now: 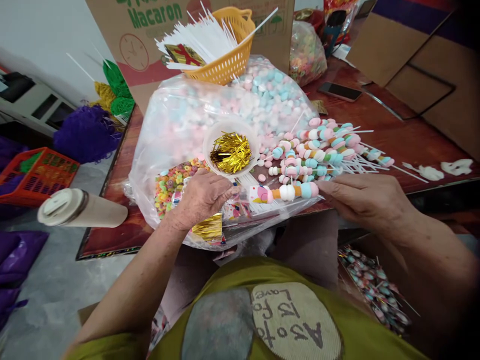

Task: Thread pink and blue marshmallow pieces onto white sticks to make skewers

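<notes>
My left hand (202, 196) is closed, its thumb and fingers pinching a small clear printed bag (259, 194). A marshmallow skewer (288, 192) in pink, white, blue and orange lies level between my hands, its left end at the bag; how far it is inside I cannot tell. My right hand (365, 197) is closed at the skewer's other end, with the stick hidden by the fingers. Beyond my left hand stands a white bowl (208, 145) of gold twist ties (230, 154). More marshmallow skewers (322, 145) are piled beyond my right hand.
Under the bowl spreads a big clear bag of marshmallows (176, 105), with colourful candy rings (168, 187) near its front. A yellow basket (225, 65) of white sticks stands behind. A lidded cup (97, 209) is at left, a phone (340, 91) at back right. Wrapped skewers (375, 285) lie below right.
</notes>
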{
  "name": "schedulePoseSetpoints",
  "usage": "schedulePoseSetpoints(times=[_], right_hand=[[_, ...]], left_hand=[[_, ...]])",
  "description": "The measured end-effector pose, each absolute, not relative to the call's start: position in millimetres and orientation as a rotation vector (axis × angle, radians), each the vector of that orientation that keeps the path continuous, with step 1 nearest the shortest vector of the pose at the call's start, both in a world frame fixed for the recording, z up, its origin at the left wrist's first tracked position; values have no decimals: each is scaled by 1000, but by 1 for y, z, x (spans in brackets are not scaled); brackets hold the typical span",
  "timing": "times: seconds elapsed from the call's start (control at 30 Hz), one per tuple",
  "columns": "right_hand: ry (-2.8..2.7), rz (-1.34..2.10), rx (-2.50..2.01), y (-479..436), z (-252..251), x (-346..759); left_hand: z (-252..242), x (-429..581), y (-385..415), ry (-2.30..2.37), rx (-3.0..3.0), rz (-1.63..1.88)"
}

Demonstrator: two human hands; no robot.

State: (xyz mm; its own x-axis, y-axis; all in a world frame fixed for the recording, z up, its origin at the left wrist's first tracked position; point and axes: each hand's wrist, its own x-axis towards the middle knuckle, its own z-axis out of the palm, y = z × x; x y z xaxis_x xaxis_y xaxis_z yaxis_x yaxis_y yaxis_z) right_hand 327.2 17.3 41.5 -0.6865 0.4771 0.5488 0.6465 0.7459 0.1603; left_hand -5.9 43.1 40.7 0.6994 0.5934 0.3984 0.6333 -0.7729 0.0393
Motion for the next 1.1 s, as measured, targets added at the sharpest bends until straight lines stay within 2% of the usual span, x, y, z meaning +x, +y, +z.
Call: schedulePoseSetpoints(times=[0.27,0.33,0.43,0.53,0.63,0.73,0.8,0.9,1.1], right_hand=[[-2346,92,-871,16,33,333],[-2374,-52,-924,15,33,335],[-2360,-454,-925,12,36,338],[-2294,-614,-866,9,39,337],[-2199,-599,-878,9,40,335],[-2138,-375,-931,9,38,331],[-2208,-253,-910,9,38,329],[-2255,-255,-911,7,41,330],[-1929,-256,-1153,2,44,333]], left_hand=[[47,-5,47,-847,-2912,-749],[52,-4,47,-804,-2958,-773],[57,-2,46,-852,-3011,-866],[58,1,44,-941,-3066,-907],[57,5,43,-1057,-3216,-805],[55,7,42,-1135,-3349,-692],[56,7,42,-1154,-3363,-732],[59,6,42,-1139,-3299,-896],[59,-3,39,-976,-3051,-957]])
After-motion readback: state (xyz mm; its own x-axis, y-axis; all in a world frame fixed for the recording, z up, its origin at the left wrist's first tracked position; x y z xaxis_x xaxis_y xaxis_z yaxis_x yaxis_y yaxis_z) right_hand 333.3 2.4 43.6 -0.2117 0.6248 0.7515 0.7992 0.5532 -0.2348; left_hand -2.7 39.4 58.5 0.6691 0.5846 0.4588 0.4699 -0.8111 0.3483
